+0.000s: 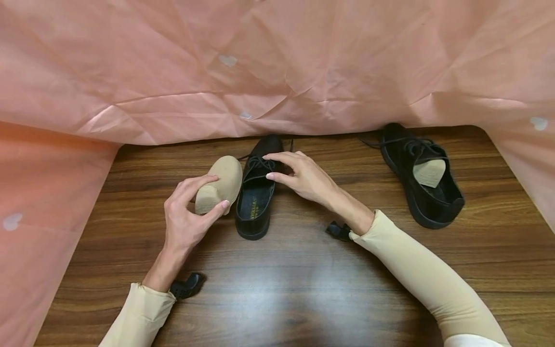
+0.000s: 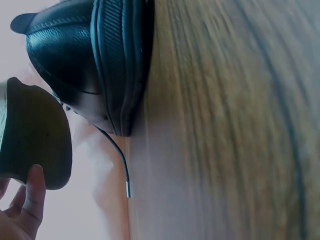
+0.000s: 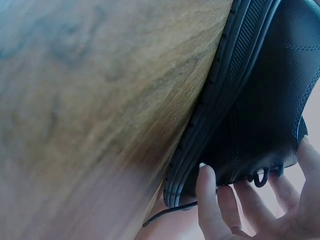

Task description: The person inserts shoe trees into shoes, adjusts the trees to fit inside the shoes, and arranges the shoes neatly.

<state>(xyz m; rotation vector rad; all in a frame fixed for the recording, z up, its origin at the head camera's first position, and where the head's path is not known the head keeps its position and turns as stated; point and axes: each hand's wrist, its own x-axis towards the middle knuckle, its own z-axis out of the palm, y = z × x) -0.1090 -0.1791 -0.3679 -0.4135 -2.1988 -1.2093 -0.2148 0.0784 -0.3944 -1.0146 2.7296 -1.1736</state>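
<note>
A black lace-up shoe (image 1: 253, 202) stands on the wooden surface, toe away from me. My left hand (image 1: 184, 212) grips a beige shoe insert (image 1: 227, 176) with a rounded front, just left of the shoe. The thumb is on one side of it and the fingers on the other; the insert (image 2: 40, 132) also shows in the left wrist view. My right hand (image 1: 303, 176) reaches over the front of the shoe, its index finger and thumb extended near the laces (image 1: 260, 163) and tongue. In the right wrist view its fingers lie beside the shoe's upper (image 3: 260, 125).
At the right is a second black shoe (image 1: 418, 212) with a beige insert (image 1: 430, 172) inside it and its laces trailing. A pink cloth (image 1: 277, 72) with pale hearts hangs along the back and sides of the brown wooden surface (image 1: 277, 289).
</note>
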